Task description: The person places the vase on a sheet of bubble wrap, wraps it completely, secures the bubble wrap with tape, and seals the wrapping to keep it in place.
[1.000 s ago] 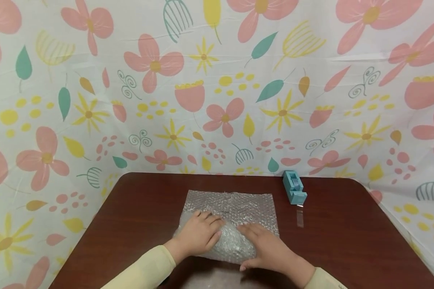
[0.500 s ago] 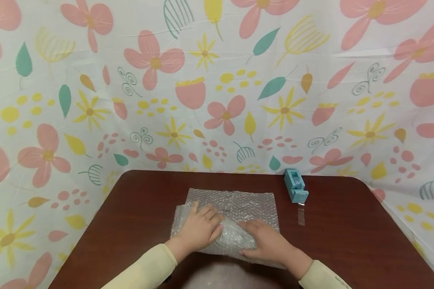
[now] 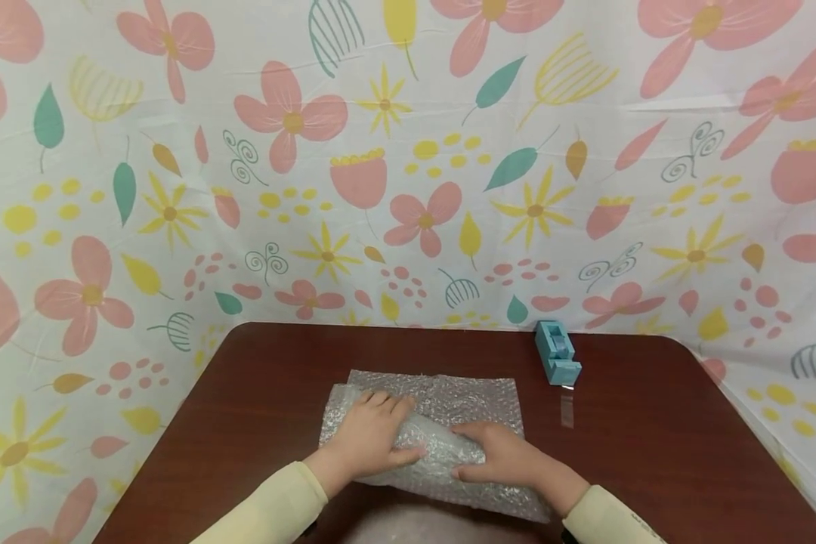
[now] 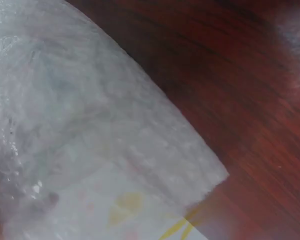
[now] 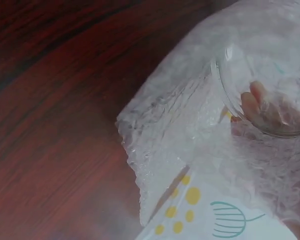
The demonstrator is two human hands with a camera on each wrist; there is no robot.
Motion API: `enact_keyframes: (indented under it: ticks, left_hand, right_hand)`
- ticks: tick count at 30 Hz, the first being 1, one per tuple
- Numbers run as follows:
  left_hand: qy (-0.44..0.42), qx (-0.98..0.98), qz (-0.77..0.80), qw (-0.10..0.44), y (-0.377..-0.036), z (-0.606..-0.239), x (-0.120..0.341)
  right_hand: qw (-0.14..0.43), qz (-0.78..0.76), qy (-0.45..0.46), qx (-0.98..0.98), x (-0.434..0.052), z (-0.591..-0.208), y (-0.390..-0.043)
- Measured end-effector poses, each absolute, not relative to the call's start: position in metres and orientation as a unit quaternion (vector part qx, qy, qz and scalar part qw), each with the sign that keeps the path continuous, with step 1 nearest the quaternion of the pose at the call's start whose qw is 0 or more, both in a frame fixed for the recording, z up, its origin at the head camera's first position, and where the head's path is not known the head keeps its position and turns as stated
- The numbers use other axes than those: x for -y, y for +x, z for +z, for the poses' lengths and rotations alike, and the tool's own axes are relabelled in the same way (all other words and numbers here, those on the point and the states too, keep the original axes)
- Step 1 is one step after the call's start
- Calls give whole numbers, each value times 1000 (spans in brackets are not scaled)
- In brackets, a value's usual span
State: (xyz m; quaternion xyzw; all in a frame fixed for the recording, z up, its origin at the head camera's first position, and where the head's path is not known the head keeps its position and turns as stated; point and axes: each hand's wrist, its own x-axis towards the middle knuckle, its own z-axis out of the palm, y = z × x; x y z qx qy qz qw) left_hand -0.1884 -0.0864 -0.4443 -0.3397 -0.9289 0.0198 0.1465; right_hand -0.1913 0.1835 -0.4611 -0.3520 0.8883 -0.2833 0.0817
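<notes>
In the head view a sheet of bubble wrap (image 3: 476, 393) lies on the table, partly turned over a bulky roll in its middle. My left hand (image 3: 370, 438) curls over the left part of this roll, its thumb on the near side. At the roll's right end my right hand (image 3: 499, 453) grips with fingers on the far side and thumb on the near side. The right wrist view shows the round rim of a clear glass (image 5: 227, 90) inside the wrap, with fingertips seen through it. The wrap hides most of the glass. Neither hand appears clearly in the left wrist view.
A blue tape dispenser (image 3: 556, 353) stands near the back right of the dark wooden table (image 3: 265, 378). A short clear strip of tape (image 3: 567, 408) hangs or lies in front of it. A flowered cloth (image 3: 421, 219) hangs behind the table. Something pale and blurred (image 3: 435, 527) shows at the near edge.
The flap of bubble wrap on the near side has spread toward me and to the right. The left hand's fingers lifted, then settled back on the roll. The wrap's far edge sits slightly nearer.
</notes>
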Motion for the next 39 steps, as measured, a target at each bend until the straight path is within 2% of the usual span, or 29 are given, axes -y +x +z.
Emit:
enact_keyframes:
  ticks: [9,23,33,39]
  left_hand:
    - [-360,929,40,78,-184,-441,100]
    - [-354,933,-6,61,-189,-443,103]
    - [-343,937,-52,-43,-205,-433,101]
    - [-354,933,-54,-43,-212,-431,98]
  right_hand:
    - [120,-301,-339,-883,-183,-456,-193]
    - [203,-350,-274,-872,-185,-457,-202]
    - [264,-394,-226,-851,-186,-459,-212]
    - [282,-408,-215,-841,-189,-459,-217]
